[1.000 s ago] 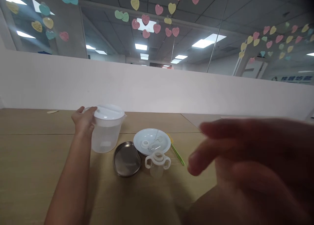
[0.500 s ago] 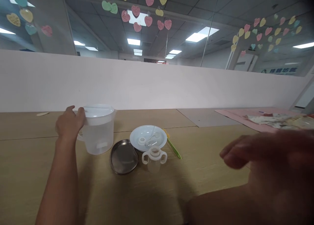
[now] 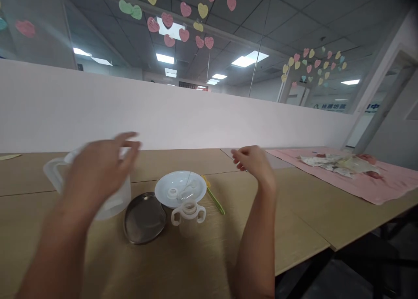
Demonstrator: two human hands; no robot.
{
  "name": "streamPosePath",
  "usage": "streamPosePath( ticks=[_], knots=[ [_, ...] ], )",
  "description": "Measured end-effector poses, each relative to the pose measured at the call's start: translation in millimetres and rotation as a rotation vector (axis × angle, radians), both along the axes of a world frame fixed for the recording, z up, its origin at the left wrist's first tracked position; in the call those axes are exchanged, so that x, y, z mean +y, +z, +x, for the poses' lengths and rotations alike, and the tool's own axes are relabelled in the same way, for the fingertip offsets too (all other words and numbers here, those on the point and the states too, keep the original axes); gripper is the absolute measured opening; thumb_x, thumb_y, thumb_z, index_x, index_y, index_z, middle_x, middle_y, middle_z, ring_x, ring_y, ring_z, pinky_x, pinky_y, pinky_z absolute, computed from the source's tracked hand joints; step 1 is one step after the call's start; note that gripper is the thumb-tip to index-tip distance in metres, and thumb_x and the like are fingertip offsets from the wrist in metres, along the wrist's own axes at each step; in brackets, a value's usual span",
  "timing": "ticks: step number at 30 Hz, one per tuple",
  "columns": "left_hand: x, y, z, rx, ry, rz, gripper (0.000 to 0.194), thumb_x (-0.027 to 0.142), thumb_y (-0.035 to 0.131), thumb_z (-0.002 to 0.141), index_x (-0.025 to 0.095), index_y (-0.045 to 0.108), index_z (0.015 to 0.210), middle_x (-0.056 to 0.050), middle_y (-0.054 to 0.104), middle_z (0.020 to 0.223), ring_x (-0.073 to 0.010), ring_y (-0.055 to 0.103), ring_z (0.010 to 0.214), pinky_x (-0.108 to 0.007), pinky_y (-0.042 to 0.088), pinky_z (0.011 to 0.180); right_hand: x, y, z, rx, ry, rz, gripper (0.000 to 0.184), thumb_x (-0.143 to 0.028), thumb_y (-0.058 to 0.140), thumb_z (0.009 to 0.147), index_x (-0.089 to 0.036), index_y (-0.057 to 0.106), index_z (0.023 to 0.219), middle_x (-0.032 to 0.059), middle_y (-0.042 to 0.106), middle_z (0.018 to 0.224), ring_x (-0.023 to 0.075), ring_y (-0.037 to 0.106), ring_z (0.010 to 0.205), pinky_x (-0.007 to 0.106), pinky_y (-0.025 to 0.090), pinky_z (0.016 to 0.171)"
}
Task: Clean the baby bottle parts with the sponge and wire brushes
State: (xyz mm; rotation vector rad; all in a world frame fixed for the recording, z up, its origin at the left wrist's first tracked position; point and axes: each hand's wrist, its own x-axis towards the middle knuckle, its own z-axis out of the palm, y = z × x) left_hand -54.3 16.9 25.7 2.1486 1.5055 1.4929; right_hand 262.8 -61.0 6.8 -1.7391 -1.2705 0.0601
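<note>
A: What takes up the most room around the person's hands?

B: The wooden table (image 3: 294, 229), with a white partition wall (image 3: 196, 116) running along its far edge. Off to the right lies a pink cloth (image 3: 375, 188) with some crumpled pale items on it, too small to identify.

A: And the containers?

B: The largest is a translucent plastic jug (image 3: 112, 205) at the left, its handle pointing left. The left hand (image 3: 98, 170) is raised in front of it, blurred, fingers spread and loose, covering most of the jug's top, so whether it touches the jug cannot be told; the lid is hidden. Nothing can be made out inside the jug.

A: What sits beside it?

B: A kidney-shaped steel tray (image 3: 143, 218), just right of the jug, with nothing visible in it. Behind the tray is a white bowl (image 3: 180, 189) holding a small white ring and a clear piece that is hard to make out. In front of the bowl stands a small clear bottle with two handles (image 3: 188, 215), open at the top. A green and yellow stick (image 3: 214, 196) lies just right of the bowl.

A: And the other hand?

B: The right hand (image 3: 251, 159) hovers above the table, right of the bowl, fingers curled loosely inward, gripping nothing visible. Both forearms are cut off at the bottom edge.
</note>
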Motion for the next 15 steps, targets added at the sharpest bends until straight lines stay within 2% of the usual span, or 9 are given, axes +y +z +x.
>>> streamPosePath(
  ticks=[2, 4, 5, 7, 9, 11, 15],
  knots=[
    [-6.2, -11.0, 44.2, 0.326, -0.169, 0.011, 0.033, 0.039, 0.044, 0.085, 0.027, 0.061, 0.109, -0.003, 0.067, 0.101, -0.0269, 0.057, 0.101, -0.039, 0.039, 0.090, 32.7, -16.0, 7.9, 0.019, 0.048, -0.294, 0.024, -0.030, 0.058, 0.076, -0.010, 0.060, 0.064, 0.0072, 0.063, 0.056, 0.0102, 0.056, 0.043, 0.019, 0.044, 0.042],
    [0.8, -34.4, 80.5, 0.560, -0.270, -0.068, 0.032, 0.031, 0.039, 0.087, 0.022, 0.064, 0.105, -0.008, 0.066, 0.105, -0.0246, 0.059, 0.099, -0.034, 0.041, 0.086, 64.9, -34.1, 9.8, 0.007, 0.115, -0.528, 0.020, -0.025, 0.060, 0.075, -0.009, 0.059, 0.064, 0.0069, 0.062, 0.055, 0.0106, 0.056, 0.043, 0.020, 0.047, 0.043],
    [8.2, -49.1, 93.7, 0.661, -0.289, -0.102, 0.032, 0.029, 0.038, 0.087, 0.020, 0.065, 0.099, -0.010, 0.067, 0.101, -0.0244, 0.060, 0.095, -0.033, 0.042, 0.083, 79.5, -43.4, 9.4, 0.007, 0.144, -0.615, 0.019, -0.024, 0.058, 0.077, -0.009, 0.059, 0.065, 0.0060, 0.061, 0.054, 0.0108, 0.056, 0.044, 0.021, 0.049, 0.045],
    [26.2, -79.1, 110.2, 0.811, -0.340, -0.142, 0.034, 0.026, 0.035, 0.088, 0.016, 0.067, 0.089, -0.013, 0.068, 0.096, -0.0247, 0.062, 0.091, -0.033, 0.042, 0.079, 104.2, -62.4, 8.0, 0.004, 0.163, -0.675, 0.018, -0.022, 0.058, 0.077, -0.009, 0.059, 0.065, 0.0045, 0.059, 0.050, 0.0116, 0.057, 0.044, 0.023, 0.051, 0.048],
    [43.0, -103.6, 116.4, 0.807, -0.368, -0.139, 0.040, 0.030, 0.029, 0.090, 0.015, 0.067, 0.087, -0.014, 0.067, 0.097, -0.0257, 0.061, 0.092, -0.034, 0.041, 0.078, 122.0, -81.1, 8.3, 0.002, 0.170, -0.750, 0.016, -0.019, 0.062, 0.073, -0.008, 0.060, 0.062, 0.0040, 0.058, 0.045, 0.0138, 0.059, 0.045, 0.025, 0.052, 0.050],
    [54.2, -118.6, 117.5, 0.759, -0.405, -0.193, 0.047, 0.036, 0.025, 0.090, 0.014, 0.066, 0.086, -0.016, 0.067, 0.096, -0.0262, 0.061, 0.090, -0.034, 0.041, 0.075, 133.6, -98.3, 11.0, 0.000, 0.176, -0.826, 0.014, -0.018, 0.068, 0.066, -0.008, 0.061, 0.061, 0.0046, 0.058, 0.044, 0.0165, 0.062, 0.049, 0.026, 0.053, 0.053],
    [61.7, -127.2, 118.0, 0.692, -0.464, -0.246, 0.051, 0.040, 0.024, 0.089, 0.014, 0.066, 0.075, -0.015, 0.068, 0.085, -0.0243, 0.062, 0.082, -0.032, 0.040, 0.072, 144.9, -124.0, 18.7, 0.004, 0.181, -0.940, 0.017, -0.019, 0.076, 0.056, -0.008, 0.062, 0.057, 0.0082, 0.063, 0.051, 0.0222, 0.066, 0.056, 0.029, 0.053, 0.055]
  ],
)
